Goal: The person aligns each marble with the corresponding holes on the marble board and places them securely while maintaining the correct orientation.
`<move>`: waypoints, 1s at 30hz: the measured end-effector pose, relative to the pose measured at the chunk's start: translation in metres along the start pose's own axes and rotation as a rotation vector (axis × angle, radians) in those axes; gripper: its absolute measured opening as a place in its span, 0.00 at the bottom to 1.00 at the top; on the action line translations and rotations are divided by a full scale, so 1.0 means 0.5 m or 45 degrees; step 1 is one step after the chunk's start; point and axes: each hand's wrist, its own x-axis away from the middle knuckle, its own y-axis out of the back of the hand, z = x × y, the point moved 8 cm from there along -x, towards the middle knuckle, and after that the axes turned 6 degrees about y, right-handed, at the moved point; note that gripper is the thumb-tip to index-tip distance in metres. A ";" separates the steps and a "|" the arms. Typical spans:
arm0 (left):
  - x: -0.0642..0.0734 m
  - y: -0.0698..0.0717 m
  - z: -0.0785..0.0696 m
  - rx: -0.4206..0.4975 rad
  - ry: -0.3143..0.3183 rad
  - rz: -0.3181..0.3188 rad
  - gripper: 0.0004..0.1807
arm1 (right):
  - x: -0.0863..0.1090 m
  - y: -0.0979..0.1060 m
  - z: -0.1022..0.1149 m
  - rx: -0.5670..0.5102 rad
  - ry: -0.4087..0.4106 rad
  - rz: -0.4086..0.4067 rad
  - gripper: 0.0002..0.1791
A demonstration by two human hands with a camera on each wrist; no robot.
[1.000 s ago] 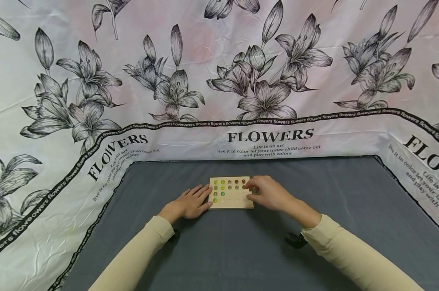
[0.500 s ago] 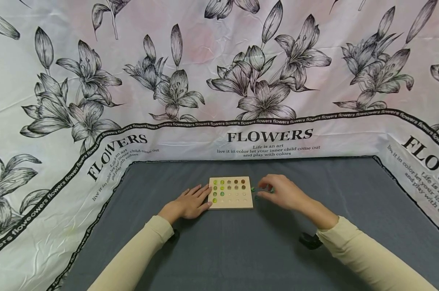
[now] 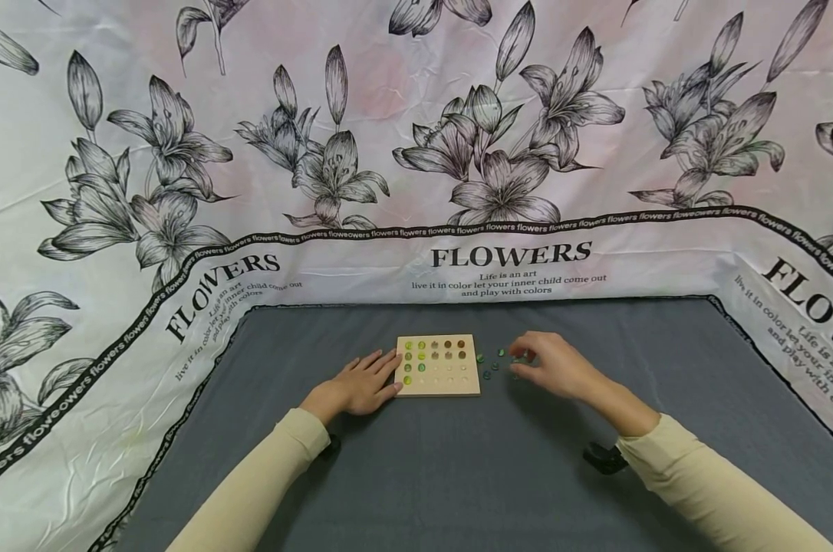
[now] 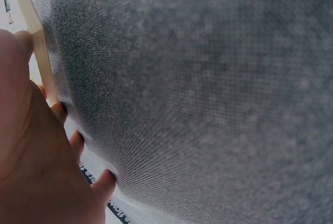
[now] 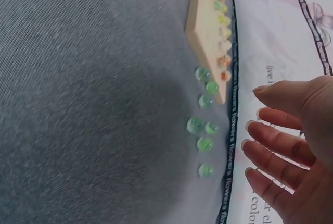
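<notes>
A pale wooden board (image 3: 447,389) with rows of round holes lies flat on the grey cloth. Glass marbles (image 3: 408,368) fill its left column and two upper rows: yellow-green at left, clear or brownish farther right. My left hand (image 3: 357,388) lies with spread fingers along the board's left edge, its fingertips touching the wood. Right of the board, my right hand (image 3: 556,366) hovers above loose green marbles (image 5: 195,125), partly hiding them in the head view. In the right wrist view, its slightly bent fingers (image 5: 281,133) and thumb are apart, with nothing between them.
The grey cloth (image 3: 416,475) covers the table. Behind it rises a white floral sheet (image 3: 361,268) printed with "FLOWERS", which also borders the table at both sides. A dark device (image 3: 604,458) is strapped under the right wrist.
My right hand has left the board's right edge and moved right, exposing several loose green marbles. A brownish marble now shows at the second row's right end. The left hand stays put.
</notes>
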 end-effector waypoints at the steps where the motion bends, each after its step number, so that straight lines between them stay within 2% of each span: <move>1: 0.001 0.001 -0.001 -0.001 -0.002 -0.001 0.37 | 0.002 0.000 -0.001 -0.002 0.002 0.000 0.10; 8: 0.018 0.013 -0.012 -0.006 -0.017 0.005 0.36 | 0.019 -0.011 -0.013 0.005 -0.009 0.017 0.10; 16: 0.025 0.014 -0.010 0.013 -0.038 -0.006 0.36 | 0.033 -0.041 -0.037 -0.073 -0.071 0.050 0.13; 25: 0.005 -0.008 0.006 -0.006 -0.021 -0.016 0.37 | 0.031 -0.055 -0.056 -0.125 -0.153 0.056 0.13; 30: 0.011 -0.001 0.001 0.005 -0.035 -0.015 0.37 | 0.028 -0.061 -0.062 -0.164 -0.182 0.068 0.12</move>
